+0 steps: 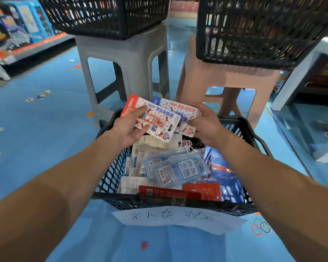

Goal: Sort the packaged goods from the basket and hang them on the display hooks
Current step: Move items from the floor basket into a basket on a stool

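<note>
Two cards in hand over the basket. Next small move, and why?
Probably slide the Hello Kitty card from the left hand onto the second dotted card held by the right hand, freeing the left hand. The two cards overlap and look alike, and the basket below is full of packs to sort.

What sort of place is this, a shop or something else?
Most likely a shop, perhaps for toys or stationery. Boxed goods line a shelf at the upper left, a floor basket is full of barcoded packets, and a second basket sits on a grey stool.
</note>
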`<state>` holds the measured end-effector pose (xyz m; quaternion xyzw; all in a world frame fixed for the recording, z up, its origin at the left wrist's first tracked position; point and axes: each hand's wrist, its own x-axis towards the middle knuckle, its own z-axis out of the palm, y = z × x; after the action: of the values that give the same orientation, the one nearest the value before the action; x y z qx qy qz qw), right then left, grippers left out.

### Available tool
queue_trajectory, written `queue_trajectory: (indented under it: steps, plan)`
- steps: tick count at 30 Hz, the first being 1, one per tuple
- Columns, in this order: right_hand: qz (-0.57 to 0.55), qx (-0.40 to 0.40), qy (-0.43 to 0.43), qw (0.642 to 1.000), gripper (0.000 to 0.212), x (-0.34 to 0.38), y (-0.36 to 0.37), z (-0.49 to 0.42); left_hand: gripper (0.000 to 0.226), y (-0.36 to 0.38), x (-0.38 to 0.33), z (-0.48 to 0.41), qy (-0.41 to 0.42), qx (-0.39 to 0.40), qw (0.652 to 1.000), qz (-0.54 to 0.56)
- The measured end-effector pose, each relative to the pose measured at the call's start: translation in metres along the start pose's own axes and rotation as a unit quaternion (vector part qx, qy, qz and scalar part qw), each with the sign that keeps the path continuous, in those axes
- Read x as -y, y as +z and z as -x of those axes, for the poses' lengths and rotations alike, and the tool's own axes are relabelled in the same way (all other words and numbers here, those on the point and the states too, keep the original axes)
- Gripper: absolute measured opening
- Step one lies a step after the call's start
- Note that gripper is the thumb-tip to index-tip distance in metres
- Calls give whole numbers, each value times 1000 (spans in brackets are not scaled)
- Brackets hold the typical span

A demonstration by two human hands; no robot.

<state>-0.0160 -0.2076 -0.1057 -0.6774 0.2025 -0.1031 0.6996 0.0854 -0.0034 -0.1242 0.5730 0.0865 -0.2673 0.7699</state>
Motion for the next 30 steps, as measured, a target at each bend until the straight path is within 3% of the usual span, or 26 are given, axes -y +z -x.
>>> queue_trajectory:
  steps: [6,10,14,17,21,23,28,30]
  plan:
    - [-79,31,41,996,48,1,15,4,43,16,0,1,0,-22,1000,2]
    - [-77,35,34,996,47,-3,19,6,32,24,2,7,-23,-44,999,-15]
    - [-99,59,37,993,24,-5,37,6,38,38,9,13,-35,-6,999,15]
    - [-130,101,29,986,63,1,41,9,42,44,10,17,-30,-9,999,27]
    - [-7,130,14,991,74,-6,26,9,36,42,6,24,-52,-20,998,19]
    - [41,118,-1,992,68,-10,24,10,34,40,6,24,-66,-30,997,10]
    - [41,52,-28,997,47,-10,14,3,35,29,6,23,-71,-16,987,-143]
    - [47,50,-22,997,45,-13,4,-1,53,20,8,21,-33,-33,963,-264]
